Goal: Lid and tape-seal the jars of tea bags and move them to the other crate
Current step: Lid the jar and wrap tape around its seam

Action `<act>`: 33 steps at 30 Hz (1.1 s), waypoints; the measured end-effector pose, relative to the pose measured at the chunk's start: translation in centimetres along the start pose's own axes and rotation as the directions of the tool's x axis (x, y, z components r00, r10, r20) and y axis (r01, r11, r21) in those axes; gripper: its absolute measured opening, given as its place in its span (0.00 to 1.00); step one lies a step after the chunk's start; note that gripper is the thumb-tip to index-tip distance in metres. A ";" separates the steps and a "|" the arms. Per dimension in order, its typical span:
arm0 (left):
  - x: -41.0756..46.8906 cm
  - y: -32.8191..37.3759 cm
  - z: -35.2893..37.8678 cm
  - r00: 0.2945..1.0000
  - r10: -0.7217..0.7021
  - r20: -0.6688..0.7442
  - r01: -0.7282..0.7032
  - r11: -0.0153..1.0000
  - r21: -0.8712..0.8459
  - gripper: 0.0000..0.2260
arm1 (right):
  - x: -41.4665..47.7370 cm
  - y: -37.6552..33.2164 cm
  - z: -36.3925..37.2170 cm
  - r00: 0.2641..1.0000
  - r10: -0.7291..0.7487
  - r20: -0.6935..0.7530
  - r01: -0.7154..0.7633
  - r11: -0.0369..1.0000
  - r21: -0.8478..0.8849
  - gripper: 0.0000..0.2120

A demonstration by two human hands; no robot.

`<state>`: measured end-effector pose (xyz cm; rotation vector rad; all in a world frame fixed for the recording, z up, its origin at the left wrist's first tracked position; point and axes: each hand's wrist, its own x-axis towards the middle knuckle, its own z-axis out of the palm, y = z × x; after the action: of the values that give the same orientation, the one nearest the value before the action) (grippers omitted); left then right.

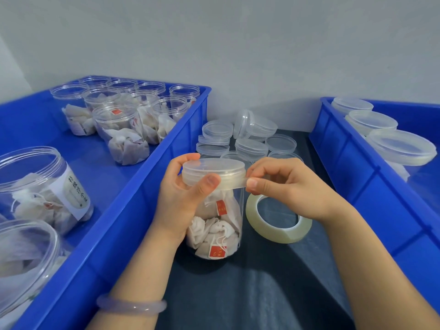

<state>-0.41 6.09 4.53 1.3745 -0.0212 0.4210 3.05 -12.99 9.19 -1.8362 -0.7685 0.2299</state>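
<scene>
Dark-covered table (pixel 262 294) between two blue crates: the lidded jar (pixel 219 225) of tea bags stands at centre, just beside the tape roll (pixel 281 235), with the left crate (pixel 133 210) holding open jars and the right crate (pixel 357 186) lidded ones. Left grip (pixel 181 198) curls round the lid (pixel 214 166), thumb pressing the tape strip (pixel 232 183) to the seam, while the right grip (pixel 292 184) pinches the strip's free end at the lid's right edge. Thin clear plastic with soft filling is judged light, smooth and rather slippery, so hold is best taken at the stiffer lid and neck, not the wall.
</scene>
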 end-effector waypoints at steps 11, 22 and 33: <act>-0.2 -0.1 -0.1 1.000 0.012 0.019 -0.012 1.000 -0.002 0.42 | 0.0 -0.1 -0.1 1.000 -0.028 -0.007 0.028 0.998 -0.053 0.08; -0.4 -0.4 0.1 0.991 -0.057 0.117 0.062 0.997 -0.039 0.43 | -0.1 0.0 0.0 0.997 -0.053 -0.062 0.047 0.994 -0.100 0.07; -1.2 -0.4 0.9 0.966 -0.019 0.257 0.015 1.000 0.015 0.45 | -0.5 -0.3 -0.8 0.992 -0.076 -0.101 0.071 0.996 -0.045 0.13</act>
<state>-1.16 4.82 4.03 1.4337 -0.2202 0.2261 2.93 -13.79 9.71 -1.8394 -0.7720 0.0716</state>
